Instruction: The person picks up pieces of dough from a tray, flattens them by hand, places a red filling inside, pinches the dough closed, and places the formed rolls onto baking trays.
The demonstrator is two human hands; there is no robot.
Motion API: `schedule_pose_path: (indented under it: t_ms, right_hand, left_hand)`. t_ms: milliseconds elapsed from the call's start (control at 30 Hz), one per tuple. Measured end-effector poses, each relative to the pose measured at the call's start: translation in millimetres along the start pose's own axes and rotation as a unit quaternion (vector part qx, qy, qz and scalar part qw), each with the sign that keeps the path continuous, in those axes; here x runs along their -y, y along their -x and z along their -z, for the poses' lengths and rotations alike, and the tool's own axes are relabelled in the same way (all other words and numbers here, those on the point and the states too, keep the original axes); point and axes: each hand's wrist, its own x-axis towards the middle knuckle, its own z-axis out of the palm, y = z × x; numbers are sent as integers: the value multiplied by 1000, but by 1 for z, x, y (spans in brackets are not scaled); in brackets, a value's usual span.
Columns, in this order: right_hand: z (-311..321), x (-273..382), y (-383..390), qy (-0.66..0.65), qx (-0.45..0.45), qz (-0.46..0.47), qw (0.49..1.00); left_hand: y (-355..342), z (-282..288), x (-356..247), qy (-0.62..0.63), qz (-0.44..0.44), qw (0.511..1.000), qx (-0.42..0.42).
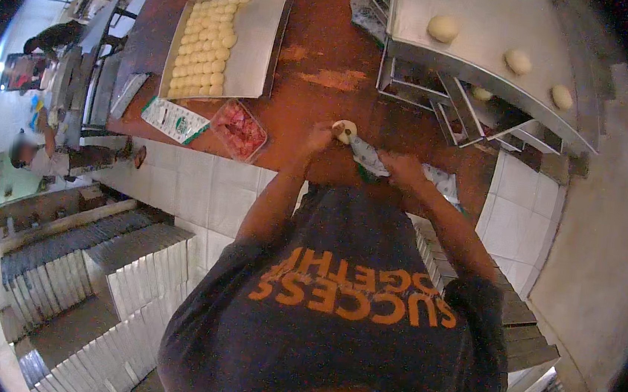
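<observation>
Red-brown table [321,29]. At near edge: right hand [403,170], fingers wrapped around patterned bag [368,157], narrow end at dough round [345,126]; left hand [322,136], fingers pinching that round. Beyond: tub [239,133], red contents. Farther: metal tray [255,49], dough balls [206,46] in rows.

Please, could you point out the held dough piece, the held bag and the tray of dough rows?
Held dough piece [342,133], head view: near its middle.
Held bag [369,157], head view: patterned side.
Tray [257,30], head view: bare part.
</observation>
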Motion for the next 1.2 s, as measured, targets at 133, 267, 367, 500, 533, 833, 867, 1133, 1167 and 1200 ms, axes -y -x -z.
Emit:
schedule_pose_path:
  t_ms: [133,267,367,500,533,833,867,1133,1167,1200]
  right_hand:
    - [7,-2,3,8,38,-2,999]
    - [22,11,-8,23,67,-27,997]
    - [12,6,-8,55,-34,-21,998]
    - [28,31,-43,-239,-136,-86,958]
    - [29,34,-55,-399,-151,-115,897]
    - [79,113,-117,-441,-359,-225,791]
    - [83,118,-119,-338,-413,-149,833]
    - [119,115,-84,-447,-341,-204,802]
    - [116,113,-79,-452,-319,-213,805]
    - [113,111,-72,-365,-368,-174,837]
  left_hand:
    - [13,-4,-42,84,36,995,39]
    - [9,-7,-2,499,44,866,4]
    - [20,3,-15,657,-20,753,-31]
    - [48,25,-62,616,-26,786,42]
    - [53,25,-71,616,-25,784,71]
    - [65,30,-103,742,-64,645,170]
    - [72,30,-114,739,-113,634,198]
    - [70,18,-150,627,-21,761,166]
    - [60,13,-151,614,-18,771,167]
    - [57,7,-161,626,-15,759,178]
